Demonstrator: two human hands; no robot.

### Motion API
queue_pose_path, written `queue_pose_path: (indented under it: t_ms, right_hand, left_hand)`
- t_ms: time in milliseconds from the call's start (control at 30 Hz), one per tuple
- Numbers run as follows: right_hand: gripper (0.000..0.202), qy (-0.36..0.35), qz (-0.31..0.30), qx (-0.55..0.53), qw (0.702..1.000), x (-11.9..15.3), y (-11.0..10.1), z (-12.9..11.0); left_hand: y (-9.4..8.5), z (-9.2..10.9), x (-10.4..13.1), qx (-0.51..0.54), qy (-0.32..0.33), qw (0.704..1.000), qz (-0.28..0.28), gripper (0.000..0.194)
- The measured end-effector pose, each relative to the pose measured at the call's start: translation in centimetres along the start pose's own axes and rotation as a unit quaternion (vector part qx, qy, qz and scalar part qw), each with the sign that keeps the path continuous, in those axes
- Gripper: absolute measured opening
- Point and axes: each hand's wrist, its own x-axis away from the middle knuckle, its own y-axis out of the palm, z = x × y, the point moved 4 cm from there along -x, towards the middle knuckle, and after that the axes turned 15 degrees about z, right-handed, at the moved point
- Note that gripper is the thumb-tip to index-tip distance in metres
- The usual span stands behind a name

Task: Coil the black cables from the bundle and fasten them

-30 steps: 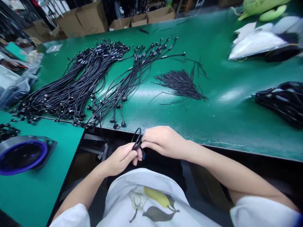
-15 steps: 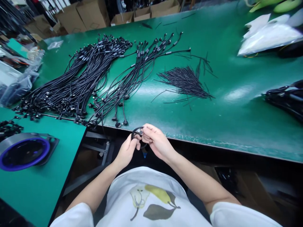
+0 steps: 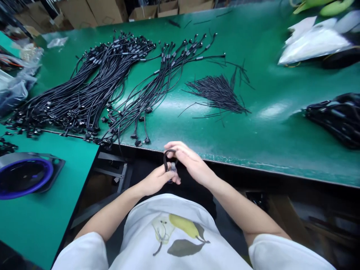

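Observation:
A looped black cable (image 3: 165, 159) hangs between my hands, just off the table's front edge. My left hand (image 3: 160, 178) is closed on the lower part of the loop, near a small grey piece. Over the top of the loop lies my right hand (image 3: 187, 159), its fingers bent and touching the cable; whether they grip it is hard to tell. On the green table (image 3: 270, 150), a large bundle of black cables (image 3: 92, 86) lies at the left, with a smaller bundle (image 3: 165, 73) beside it. A pile of thin black strips (image 3: 218, 92) lies farther right.
A blue-rimmed round dish (image 3: 25, 178) stands on the lower left table (image 3: 70, 165). White plastic bags (image 3: 315, 43) and a bagged black bundle (image 3: 336, 118) lie at the right. Cardboard boxes (image 3: 107, 13) stand behind the table. Clear bags (image 3: 14, 90) lie at far left.
My left hand has moved slightly right and lower with the cable. My right hand has loosened from its pinch, its fingers now over the loop. The view has shifted a little.

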Motion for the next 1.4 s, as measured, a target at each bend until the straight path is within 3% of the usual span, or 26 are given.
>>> queue_pose_path:
  t_ms: [33,100,200,300,433,667,833,933,1000,1033,1100,1167,1233,1333,1400]
  right_hand:
    - [0.042,-0.085,0.024,0.072,0.993,-0.1,-0.8,-0.7]
    - [0.052,-0.260,0.023,0.212,0.942,-0.1,-1.4,-2.0]
    - [0.066,-0.406,-0.096,0.362,0.833,-0.2,-0.1,-1.9]
    - [0.065,-0.411,-0.173,0.423,0.788,-1.3,0.4,-0.9]
    - [0.033,-0.437,-0.248,0.399,0.767,-1.3,-0.1,-0.8]
    - [0.030,-0.452,-0.279,0.465,0.708,0.3,-0.4,-0.2]
    - [0.035,-0.459,-0.322,0.442,0.700,0.1,-1.0,-0.8]
    - [0.031,-0.460,-0.335,0.430,0.700,0.6,-1.1,-0.3]
    - [0.024,-0.425,-0.329,0.445,0.716,1.2,-1.2,0.7]
    - [0.020,-0.386,-0.323,0.461,0.731,1.3,-1.3,1.3]
    - [0.013,-0.281,-0.312,0.485,0.767,1.5,-1.6,2.2]
    - [0.012,-0.191,-0.302,0.481,0.801,1.5,-2.0,2.3]
    - [0.021,-0.148,-0.304,0.453,0.825,1.3,-2.1,1.8]
    - [0.029,-0.102,-0.331,0.408,0.845,0.8,-2.0,1.1]
    - [0.025,-0.065,-0.349,0.388,0.850,0.7,-1.9,1.1]
  left_hand:
    - [-0.1,-0.2,-0.1,0.045,-0.036,0.998,0.021,0.028]
    - [-0.3,-0.4,-0.2,0.089,-0.091,0.990,0.058,0.027]
    - [0.0,0.3,-0.1,0.092,-0.106,0.990,0.014,0.029]
    - [0.6,1.3,0.5,0.097,-0.108,0.988,-0.056,0.028]
    - [0.8,1.2,1.0,0.065,-0.133,0.986,-0.082,0.025]
    - [-0.1,1.6,0.8,-0.007,-0.117,0.989,-0.087,0.030]
    - [0.5,1.9,0.5,-0.003,-0.134,0.983,-0.125,0.036]
    - [0.9,0.6,0.2,-0.003,-0.183,0.971,-0.156,0.037]
    - [0.9,-0.3,-0.1,-0.047,-0.183,0.970,-0.152,0.034]
    - [0.7,-0.6,-0.4,-0.099,-0.152,0.975,-0.132,0.031]
    - [0.1,-0.3,-0.9,-0.258,-0.029,0.964,-0.065,0.023]
    - [-0.2,0.5,-0.9,-0.420,0.119,0.900,-0.004,0.020]
    - [-0.1,1.0,-0.7,-0.523,0.224,0.822,0.016,0.024]
    - [0.1,0.9,-0.4,-0.578,0.286,0.764,0.003,0.030]
    - [0.1,1.0,-0.4,-0.576,0.275,0.769,-0.001,0.032]
